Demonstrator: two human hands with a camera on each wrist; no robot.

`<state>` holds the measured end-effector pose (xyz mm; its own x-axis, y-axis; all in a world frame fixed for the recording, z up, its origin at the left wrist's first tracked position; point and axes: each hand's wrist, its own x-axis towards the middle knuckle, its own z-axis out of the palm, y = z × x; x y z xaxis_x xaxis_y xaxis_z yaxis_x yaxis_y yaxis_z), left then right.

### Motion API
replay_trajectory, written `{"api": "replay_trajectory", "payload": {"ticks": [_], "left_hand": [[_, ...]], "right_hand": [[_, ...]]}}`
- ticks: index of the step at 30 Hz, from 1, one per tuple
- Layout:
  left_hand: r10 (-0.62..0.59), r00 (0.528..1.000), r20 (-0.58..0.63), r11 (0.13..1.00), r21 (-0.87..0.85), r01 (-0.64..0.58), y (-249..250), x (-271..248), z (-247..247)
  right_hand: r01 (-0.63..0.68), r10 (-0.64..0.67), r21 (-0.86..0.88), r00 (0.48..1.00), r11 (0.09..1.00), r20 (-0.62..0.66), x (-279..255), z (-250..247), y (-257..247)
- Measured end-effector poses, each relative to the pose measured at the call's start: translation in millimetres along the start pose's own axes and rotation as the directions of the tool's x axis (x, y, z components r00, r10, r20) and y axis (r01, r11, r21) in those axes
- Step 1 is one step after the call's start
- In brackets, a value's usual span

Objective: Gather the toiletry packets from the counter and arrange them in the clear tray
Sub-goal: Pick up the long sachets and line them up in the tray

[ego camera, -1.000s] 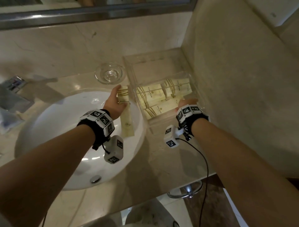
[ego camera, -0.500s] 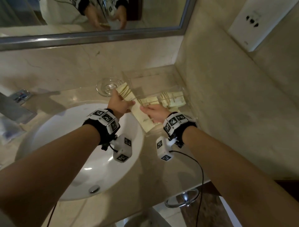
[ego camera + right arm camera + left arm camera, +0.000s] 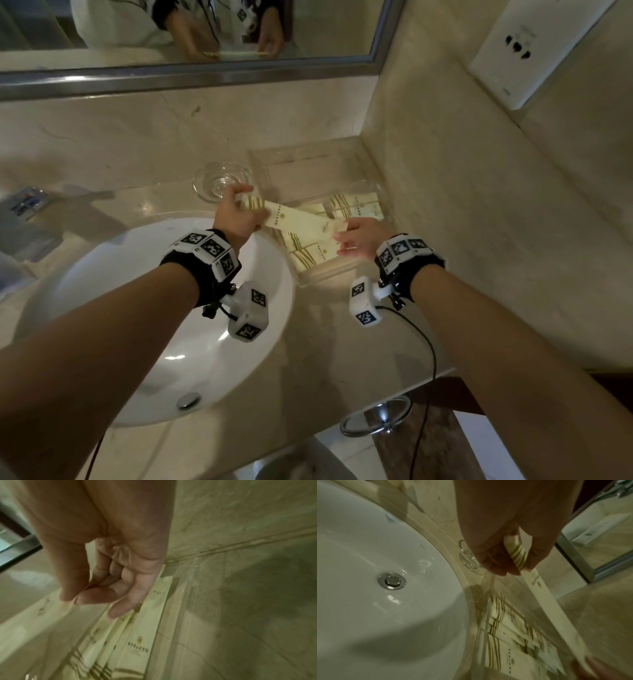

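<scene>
I see both hands gripping one packet (image 3: pixel 301 221) over the tray (image 3: pixel 383 205), left hand (image 3: pixel 236 219) on its striped end, right hand (image 3: pixel 359 240) pinching the plain end, head view alone catching the mirror (image 3: pixel 191 31)

The support is a beige marble counter (image 3: pixel 178 205) set into a corner between two marble walls. A white oval basin (image 3: pixel 120 308) with a chrome drain is sunk into it. Behind the basin's rim a small clear glass dish (image 3: pixel 209 178) rests on the stone. Just beside the dish, in the corner, stands a clear tray (image 3: pixel 308 161) containing cream packets (image 3: pixel 356 204) with gold stripes. At the far left edge lie blurred items, not identifiable.
</scene>
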<state>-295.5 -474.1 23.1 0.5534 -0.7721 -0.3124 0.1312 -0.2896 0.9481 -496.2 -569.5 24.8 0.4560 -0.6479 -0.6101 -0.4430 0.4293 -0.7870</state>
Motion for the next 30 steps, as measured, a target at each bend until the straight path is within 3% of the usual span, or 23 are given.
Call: {"api": "replay_trajectory", "payload": {"ticks": [4,6,10,16,19,21,23,26,28,29,30], "left_hand": [[-0.082,0.988,0.131,0.986,0.157,0.061,-8.2,-0.7,8.5],[-0.153,0.970,0.189,0.971,0.209,0.113,-12.9,-0.5,16.7],[-0.213,0.956,0.202,0.940,0.309,0.145,-20.5,2.0,27.6],[-0.230,0.960,0.158,0.933,0.317,0.172,-24.1,5.1,19.4],[-0.246,0.963,0.107,0.923,0.328,0.199,-29.3,5.9,9.4],[-0.252,0.964,0.087,0.919,0.335,0.210,-31.4,5.4,2.2],[-0.247,0.966,0.075,0.919,0.333,0.210,-31.6,5.4,-5.7],[-0.238,0.970,0.049,0.926,0.314,0.211,-29.0,5.2,-20.2],[-0.230,0.972,0.039,0.933,0.292,0.209,-25.6,4.4,-29.8],[-0.226,0.973,0.040,0.939,0.275,0.207,-23.2,3.7,-35.2],[-0.220,0.975,0.042,0.945,0.258,0.202,-20.3,2.7,-41.1]], "right_hand": [[0.002,0.029,0.311,0.995,0.951,-0.095,8.3,-15.2,2.0],[-0.005,0.057,0.357,0.989,0.934,-0.137,12.0,-17.4,3.9],[-0.035,0.115,0.275,0.953,0.961,-0.279,16.5,-23.0,10.0],[-0.107,0.195,0.219,0.878,0.970,-0.436,30.5,-29.3,24.5],[-0.161,0.168,0.053,0.886,0.986,-0.432,32.4,-23.2,27.1],[-0.228,0.102,-0.230,0.884,0.946,-0.457,38.1,-26.3,34.0],[-0.266,0.115,-0.253,0.866,0.930,-0.487,37.7,-18.7,34.6],[-0.452,0.084,-0.471,0.783,0.757,-0.616,21.1,7.2,28.0],[-0.430,-0.017,-0.594,0.801,0.680,-0.599,4.1,18.0,18.7],[-0.401,-0.054,-0.699,0.846,0.593,-0.531,-2.6,23.4,15.9],[-0.378,-0.077,-0.691,0.844,0.616,-0.530,-4.9,32.3,5.3]]}}
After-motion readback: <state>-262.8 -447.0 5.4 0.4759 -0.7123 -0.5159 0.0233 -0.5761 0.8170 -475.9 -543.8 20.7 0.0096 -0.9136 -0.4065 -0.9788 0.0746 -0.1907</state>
